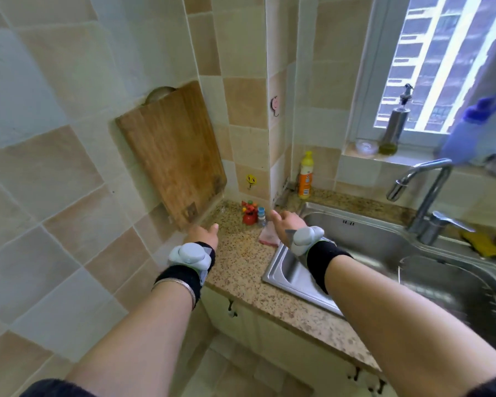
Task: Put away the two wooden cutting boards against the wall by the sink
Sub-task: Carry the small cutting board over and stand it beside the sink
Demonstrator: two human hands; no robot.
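Rectangular brown wooden cutting board (172,151) is leaning upright against the tiled wall (55,167), its bottom edge sitting at the left end of the speckled granite counter (241,267). A second, round-edged board (158,94) is peeking out from behind its top left corner, mostly hidden.

Left hand (202,234) is hovering just below the front board's lower corner, empty, thumb sticking out; whether it is touching the wood is unclear. Right hand (287,226) is hanging over the counter beside the stainless steel sink (384,253), empty, fingers loosely spread, gripping nothing. Both wrists are carrying grey trackers on black bands.

Small red toy figure (249,214) and pink cloth (268,236) are lying between the hands. Yellow-orange detergent bottle (306,176) is standing in the corner behind the sink.
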